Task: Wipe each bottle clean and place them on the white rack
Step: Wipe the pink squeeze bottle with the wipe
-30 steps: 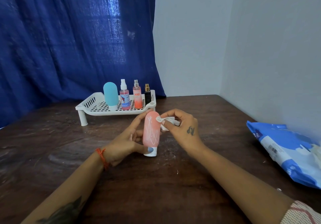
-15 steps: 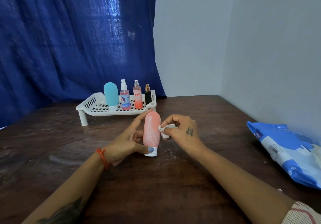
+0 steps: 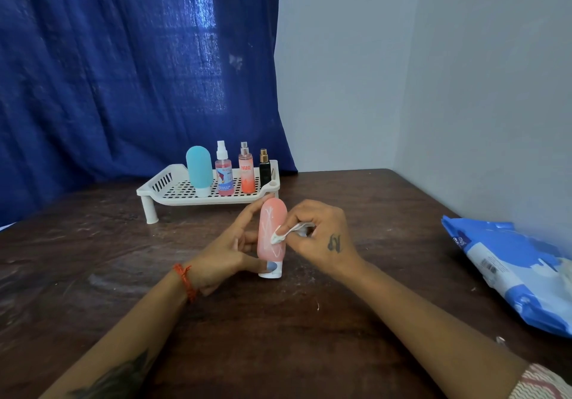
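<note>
A pink squeeze bottle [image 3: 270, 222] with white smears stands cap-down on the dark wooden table. My left hand [image 3: 229, 250] holds it upright, thumb at the white cap and a finger at the top. My right hand [image 3: 322, 237] pinches a small white wipe [image 3: 286, 233] and presses it against the bottle's right side. Behind them, the white rack [image 3: 173, 194] carries a teal bottle [image 3: 199, 169], a pink spray bottle [image 3: 224, 171], an orange spray bottle [image 3: 246, 171] and a small black bottle [image 3: 265, 169].
A blue and white pack of wipes [image 3: 513, 271] lies at the table's right edge by the grey wall. A blue curtain [image 3: 123, 73] hangs behind the rack. The rack's left part holds no bottle.
My right hand has carried the wipe from the bottle's top down to the middle of its right side. My left hand and the bottle stay in place.
</note>
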A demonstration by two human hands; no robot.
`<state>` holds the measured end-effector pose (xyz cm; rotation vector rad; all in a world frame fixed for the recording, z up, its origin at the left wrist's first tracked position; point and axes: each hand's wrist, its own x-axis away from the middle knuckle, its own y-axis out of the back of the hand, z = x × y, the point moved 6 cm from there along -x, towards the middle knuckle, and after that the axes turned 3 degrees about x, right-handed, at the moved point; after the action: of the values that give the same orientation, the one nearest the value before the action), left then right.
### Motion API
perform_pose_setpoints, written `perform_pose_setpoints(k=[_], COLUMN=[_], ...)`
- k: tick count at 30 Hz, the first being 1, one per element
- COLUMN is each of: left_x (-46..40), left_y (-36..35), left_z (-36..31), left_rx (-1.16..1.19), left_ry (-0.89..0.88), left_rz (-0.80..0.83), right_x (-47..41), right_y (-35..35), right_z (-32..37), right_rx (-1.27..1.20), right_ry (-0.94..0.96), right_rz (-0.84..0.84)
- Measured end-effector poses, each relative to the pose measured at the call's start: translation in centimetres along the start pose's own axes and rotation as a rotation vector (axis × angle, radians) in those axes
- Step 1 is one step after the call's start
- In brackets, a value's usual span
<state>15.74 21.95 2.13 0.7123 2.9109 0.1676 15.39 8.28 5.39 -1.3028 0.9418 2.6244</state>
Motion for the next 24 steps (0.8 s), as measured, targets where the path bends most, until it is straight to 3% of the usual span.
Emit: perform_pose_setpoints(k=[4, 9, 17, 24], left_x=[0.0, 0.1, 0.0, -0.1], left_y=[0.1, 0.0, -0.1, 0.1], left_z=[-0.1, -0.2, -0.4, -0.1], left_rx=[-0.027, -0.047, -0.021, -0.043], left_ry=[0.008, -0.001, -0.021, 0.002], left_rz=[-0.025, -0.026, -0.028, -0.018], right_x=[0.0, 0.0, 0.2, 0.0], right_y=[0.2, 0.5, -0.3, 0.3], right_z=[-0.8, 0.0, 1.6, 0.4], right_rx=[0.024, 0.080, 0.059, 0.088], right_ry=[-0.071, 0.006, 0.175, 0.085], right_rz=[-0.072, -0.158, -0.007, -0.068])
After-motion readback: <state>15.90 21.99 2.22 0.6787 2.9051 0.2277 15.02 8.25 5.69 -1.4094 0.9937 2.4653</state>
